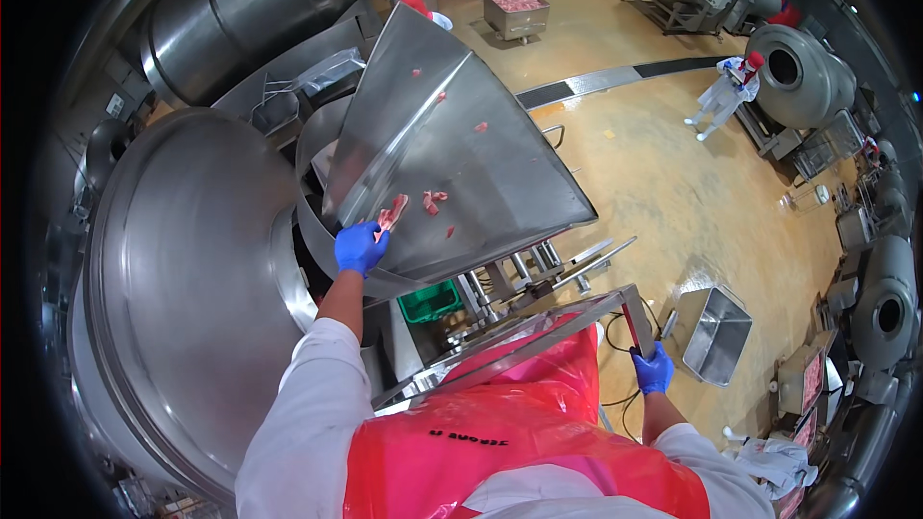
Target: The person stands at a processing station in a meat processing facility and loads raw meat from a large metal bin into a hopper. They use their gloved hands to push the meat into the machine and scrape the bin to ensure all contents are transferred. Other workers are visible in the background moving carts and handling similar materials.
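My left hand [361, 249], in a blue glove, reaches over the lower left part of a large steel chute [481, 168]. Its fingers close at the lower end of a strip of raw meat [392, 213]; the fingertips are partly hidden. Small meat scraps [433, 200] lie on the chute beside it. Low on the right, my right hand [654, 368], also blue-gloved, is wrapped round the steel guardrail [637, 320] at its corner. Left of the chute, its narrow end meets the opening of a big steel drum [192, 279].
A green crate [430, 302] sits below the chute. On the floor at right stands a steel tub [719, 336], with cables near the rail. A person in white [726, 91] stands by another drum [803, 75]. A meat-filled cart [517, 14] is farther back.
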Demonstrator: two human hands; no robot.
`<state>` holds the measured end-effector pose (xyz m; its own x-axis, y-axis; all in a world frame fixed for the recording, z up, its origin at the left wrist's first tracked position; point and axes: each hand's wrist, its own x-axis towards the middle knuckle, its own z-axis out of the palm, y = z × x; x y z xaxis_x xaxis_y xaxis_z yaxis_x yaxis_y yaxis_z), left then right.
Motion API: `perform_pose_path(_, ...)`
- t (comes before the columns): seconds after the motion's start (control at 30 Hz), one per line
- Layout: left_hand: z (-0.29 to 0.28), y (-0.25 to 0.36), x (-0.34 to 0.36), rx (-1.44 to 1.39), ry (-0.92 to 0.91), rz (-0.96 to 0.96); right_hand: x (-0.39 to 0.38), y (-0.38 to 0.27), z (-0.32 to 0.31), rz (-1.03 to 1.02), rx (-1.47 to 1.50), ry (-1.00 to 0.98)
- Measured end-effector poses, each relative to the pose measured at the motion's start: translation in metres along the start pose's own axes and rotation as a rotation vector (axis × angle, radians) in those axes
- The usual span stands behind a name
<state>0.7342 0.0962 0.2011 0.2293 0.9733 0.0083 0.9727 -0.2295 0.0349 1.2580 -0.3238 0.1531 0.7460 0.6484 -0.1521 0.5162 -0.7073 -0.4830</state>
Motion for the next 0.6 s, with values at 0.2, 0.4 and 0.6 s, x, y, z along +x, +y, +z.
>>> perform_pose_path(0.2,0.003,-0.002,0.002,0.011,-0.029,-0.018,-0.003,-0.006,-0.004,0.007,-0.005,0.0)
perform_pose_path(0.4,0.006,-0.004,0.003,0.006,-0.021,-0.013,-0.002,-0.009,-0.006,-0.027,-0.038,0.017)
perform_pose_path(0.6,0.006,-0.003,0.003,0.0,-0.003,-0.005,-0.001,-0.002,0.0,-0.054,-0.019,0.049)
